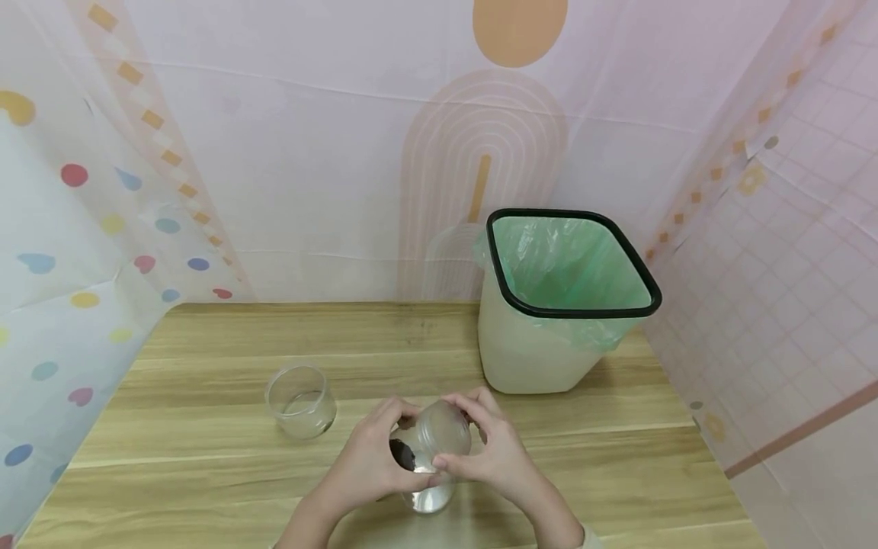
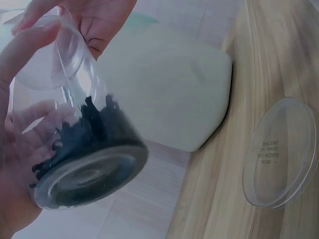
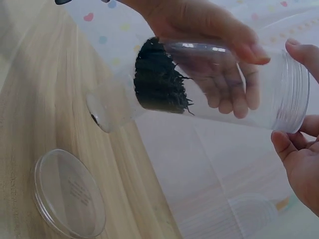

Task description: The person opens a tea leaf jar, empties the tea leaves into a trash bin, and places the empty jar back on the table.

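Both grips were curled round a clear plastic jar with dark dried leaves at its bottom (image 1: 430,446), the left hand (image 1: 370,463) at its base, the right hand (image 1: 495,451) at its threaded mouth, held tilted above the wooden tabletop (image 1: 206,457). A clear round lid (image 2: 280,152) lay flat below. A short clear glass cup (image 1: 300,401) stood apart to the left, and a cream bin with a green liner (image 1: 559,301) stood behind to the right, with bare wood between.

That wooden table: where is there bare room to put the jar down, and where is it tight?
The table is bare along its back edge, behind the small glass cup and left of the bin, and also on the right front below the bin. It is crowded at front centre, where the left hand and right hand hold the jar over its lid.
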`<state>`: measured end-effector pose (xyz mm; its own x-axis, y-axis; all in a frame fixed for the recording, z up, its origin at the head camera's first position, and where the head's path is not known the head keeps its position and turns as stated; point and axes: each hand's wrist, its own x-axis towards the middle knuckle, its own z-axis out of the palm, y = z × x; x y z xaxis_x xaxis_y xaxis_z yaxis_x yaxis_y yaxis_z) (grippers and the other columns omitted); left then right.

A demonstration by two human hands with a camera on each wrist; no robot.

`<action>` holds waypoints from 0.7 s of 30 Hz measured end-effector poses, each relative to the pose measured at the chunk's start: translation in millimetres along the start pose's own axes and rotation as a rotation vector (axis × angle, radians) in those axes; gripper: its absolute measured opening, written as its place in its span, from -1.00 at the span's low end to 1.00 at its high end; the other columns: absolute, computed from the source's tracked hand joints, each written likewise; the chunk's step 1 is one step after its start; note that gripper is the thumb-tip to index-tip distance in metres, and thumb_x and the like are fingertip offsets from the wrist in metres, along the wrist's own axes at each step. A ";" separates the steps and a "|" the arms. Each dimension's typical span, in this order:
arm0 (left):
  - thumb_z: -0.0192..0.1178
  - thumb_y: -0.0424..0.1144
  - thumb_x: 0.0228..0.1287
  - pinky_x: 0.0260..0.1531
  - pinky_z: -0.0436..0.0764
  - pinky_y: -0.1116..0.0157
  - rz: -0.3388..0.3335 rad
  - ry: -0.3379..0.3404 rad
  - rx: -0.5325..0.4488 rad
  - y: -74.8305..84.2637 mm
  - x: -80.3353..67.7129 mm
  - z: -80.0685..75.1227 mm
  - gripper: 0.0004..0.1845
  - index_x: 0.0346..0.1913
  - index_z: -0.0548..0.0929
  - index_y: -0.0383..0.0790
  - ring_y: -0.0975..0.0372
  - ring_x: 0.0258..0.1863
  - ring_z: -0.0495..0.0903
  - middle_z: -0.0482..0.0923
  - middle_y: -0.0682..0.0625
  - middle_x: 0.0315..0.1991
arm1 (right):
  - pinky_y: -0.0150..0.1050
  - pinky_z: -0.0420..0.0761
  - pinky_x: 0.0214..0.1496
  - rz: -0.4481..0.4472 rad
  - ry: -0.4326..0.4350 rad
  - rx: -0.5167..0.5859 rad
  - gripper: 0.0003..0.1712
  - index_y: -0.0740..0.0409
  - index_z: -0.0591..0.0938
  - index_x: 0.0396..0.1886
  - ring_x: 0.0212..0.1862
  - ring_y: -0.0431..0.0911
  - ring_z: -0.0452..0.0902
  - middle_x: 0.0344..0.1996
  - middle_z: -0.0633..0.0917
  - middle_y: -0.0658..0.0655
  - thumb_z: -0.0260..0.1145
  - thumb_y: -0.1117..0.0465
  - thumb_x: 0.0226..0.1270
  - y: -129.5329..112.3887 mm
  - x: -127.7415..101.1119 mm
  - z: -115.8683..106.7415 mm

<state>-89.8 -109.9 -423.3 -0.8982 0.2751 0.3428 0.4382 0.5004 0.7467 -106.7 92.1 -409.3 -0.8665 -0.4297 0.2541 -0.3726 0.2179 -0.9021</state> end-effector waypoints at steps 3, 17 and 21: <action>0.57 0.04 -0.40 -0.23 0.58 0.34 -0.025 -0.044 -0.066 -0.5 -0.4 -2.5 -0.30 -0.07 0.47 0.08 0.35 -0.19 0.49 0.47 0.30 -0.13 | -0.19 0.46 0.10 -0.032 -0.022 -0.002 -0.30 0.01 0.52 0.13 0.01 -0.12 0.39 -0.11 0.43 -0.02 0.55 0.14 -0.11 -0.2 -1.1 -0.7; 0.55 -0.04 -0.36 -0.16 0.55 0.30 -0.060 -0.144 -0.178 -2.0 -2.0 -4.9 -0.37 -0.12 0.46 0.08 0.30 -0.19 0.52 0.52 0.23 -0.22 | -0.21 0.47 0.04 -0.138 -0.096 0.014 -0.27 -0.01 0.50 0.15 -0.03 -0.10 0.38 -0.10 0.44 0.04 0.54 0.18 -0.12 -2.1 -0.8 -3.5; 0.54 0.01 -0.32 -0.22 0.54 0.33 -0.075 -0.122 -0.164 -1.0 -2.9 -3.2 -0.37 -0.10 0.45 0.10 0.30 -0.21 0.50 0.48 0.23 -0.19 | -0.18 0.44 0.14 -0.109 -0.132 0.051 -0.25 -0.01 0.46 0.21 0.03 -0.09 0.38 -0.04 0.42 0.04 0.51 0.20 -0.05 -0.7 0.5 -6.2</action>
<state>-87.7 -113.8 -423.2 -0.9129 0.3445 0.2190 0.3503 0.3856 0.8536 -108.9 97.2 -406.4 -0.7694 -0.5604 0.3067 -0.4422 0.1206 -0.8888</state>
